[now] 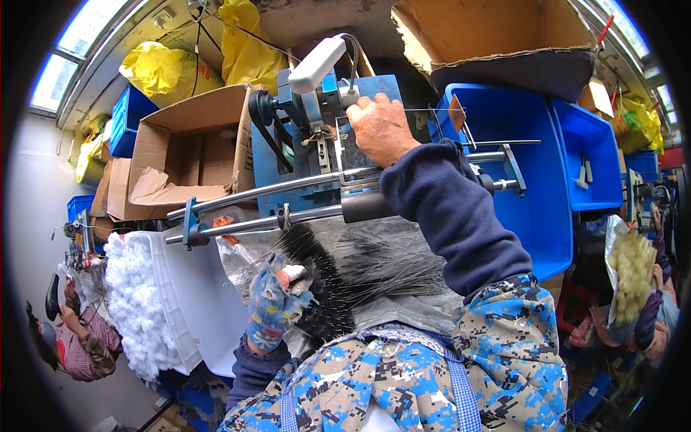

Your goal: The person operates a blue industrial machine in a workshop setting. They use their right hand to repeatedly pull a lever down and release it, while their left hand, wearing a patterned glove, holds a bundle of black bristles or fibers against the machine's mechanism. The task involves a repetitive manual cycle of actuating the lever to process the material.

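My right hand [381, 129] reaches over the blue-based machine [309, 155], its fingers curled down beside a metal cylinder. A thin metal rod [435, 110] shows on both sides of this hand; what the fingers grip is hidden. Near my lap, my left hand [277, 295] wears a torn, patterned blue glove with bare or wrapped fingertips. Its fingers are closed against a mass of black bristles [327, 299], but the thing inside the grip cannot be made out. Loose thin wires [392, 263] lie on the grey sheet to its right. Two steel bars [273, 219] cross the machine's front.
Beyond the machine stand cardboard boxes [162, 133]. Blue bins [529, 237] stand at the right, a white bin [205, 302] and white fluffy fibre bundles [137, 302] at the left. A person [90, 331] sits far left; another person's arm [651, 320] shows far right beside pale bristles [630, 277].
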Tool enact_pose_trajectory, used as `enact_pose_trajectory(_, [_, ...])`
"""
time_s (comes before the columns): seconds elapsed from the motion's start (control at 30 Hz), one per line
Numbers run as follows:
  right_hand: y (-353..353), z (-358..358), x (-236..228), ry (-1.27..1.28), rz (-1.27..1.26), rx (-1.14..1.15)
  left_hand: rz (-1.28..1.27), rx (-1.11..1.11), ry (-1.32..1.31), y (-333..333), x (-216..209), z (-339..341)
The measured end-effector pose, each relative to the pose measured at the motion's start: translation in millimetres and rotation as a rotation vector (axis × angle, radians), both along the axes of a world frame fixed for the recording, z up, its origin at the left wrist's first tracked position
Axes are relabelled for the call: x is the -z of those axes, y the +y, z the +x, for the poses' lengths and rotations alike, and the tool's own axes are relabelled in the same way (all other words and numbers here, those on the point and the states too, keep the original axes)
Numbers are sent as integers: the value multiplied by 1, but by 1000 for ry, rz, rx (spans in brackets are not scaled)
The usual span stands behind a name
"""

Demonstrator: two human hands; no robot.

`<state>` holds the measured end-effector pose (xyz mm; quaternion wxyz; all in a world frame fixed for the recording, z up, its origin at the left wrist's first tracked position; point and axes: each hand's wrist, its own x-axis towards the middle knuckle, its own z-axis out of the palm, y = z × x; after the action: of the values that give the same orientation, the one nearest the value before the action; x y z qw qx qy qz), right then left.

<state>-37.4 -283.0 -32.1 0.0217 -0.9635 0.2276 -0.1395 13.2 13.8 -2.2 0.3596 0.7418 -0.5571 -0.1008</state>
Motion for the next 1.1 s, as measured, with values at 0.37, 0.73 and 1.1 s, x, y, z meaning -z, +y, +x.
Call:
enact_pose_trajectory(0.37, [-7,3,8,-75,161,-29,128,11,116,1,5,1])
enact_pose_trajectory(0.73, [-7,-17,-1,-24,59,152,108,-16,-44,32,18,6])
enact_pose_trajectory(1.1, [11,-53,-20,58,250,123,46,86,-138,4,9,-7])
